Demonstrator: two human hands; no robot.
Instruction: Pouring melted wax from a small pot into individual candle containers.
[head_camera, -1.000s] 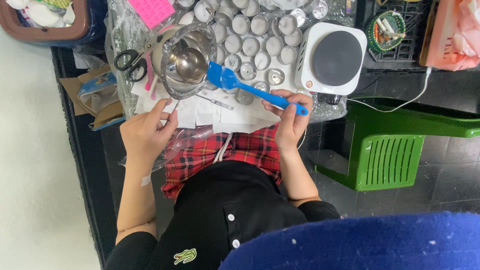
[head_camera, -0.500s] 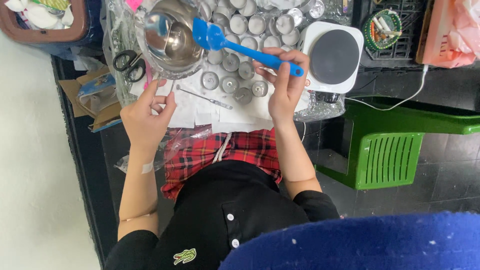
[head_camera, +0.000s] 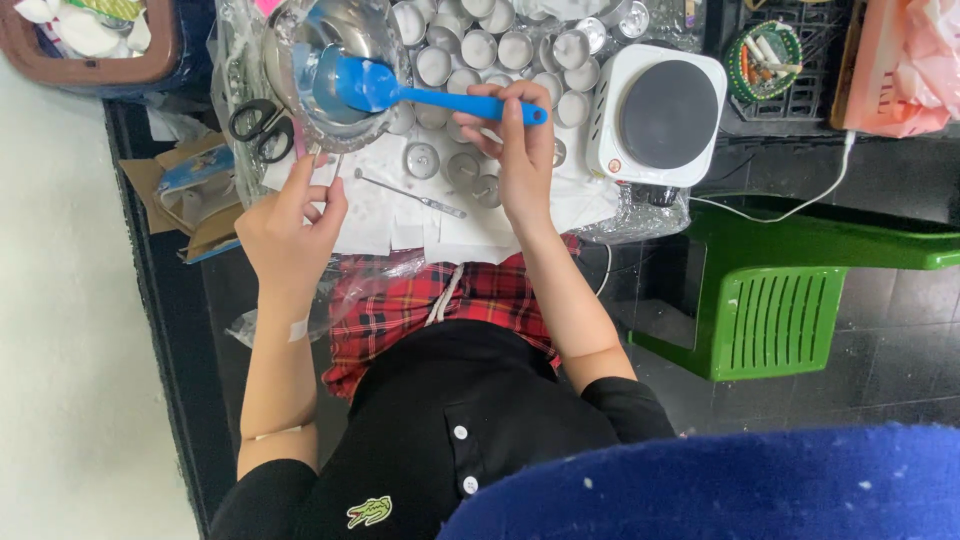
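Dark tiled floor (head_camera: 880, 330) is showing; green plastic stool (head_camera: 790, 300) is sitting off the worktop's (head_camera: 400, 225) right edge.

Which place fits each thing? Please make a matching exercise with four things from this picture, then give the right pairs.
Things:
1. blue silicone spatula
2. black-handled scissors
3. white electric hot plate
4. green plastic stool

Places:
A. on the dark floor, beside the table
B. blade in the shiny metal bowl, handle in the right hand
C. beyond the right hand, at the table's end
D. beside the bowl, above the left hand

Pairs: 1-B, 2-D, 3-C, 4-A
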